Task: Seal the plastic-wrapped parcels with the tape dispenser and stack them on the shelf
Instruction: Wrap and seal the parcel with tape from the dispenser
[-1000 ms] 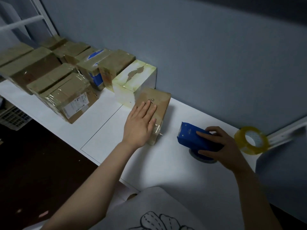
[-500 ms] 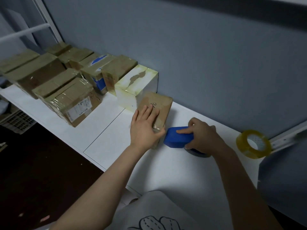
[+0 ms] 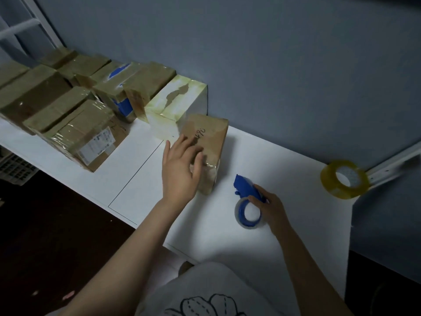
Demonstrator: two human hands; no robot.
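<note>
Left hand (image 3: pixel 180 169) atop brown parcel (image 3: pixel 210 135)

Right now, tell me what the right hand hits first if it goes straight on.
Probably the plastic-wrapped parcel under the left hand: the right hand, gripping the blue tape dispenser, points up-left at its near end, with only white surface between. Depth is uncertain.

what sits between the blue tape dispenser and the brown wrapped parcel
Nothing visible: only bare white tabletop separates the blue tape dispenser, gripped by the right hand, from the brown parcel under the left hand.

Glossy film over cardboard parcel (image 3: pixel 206 142)
</note>
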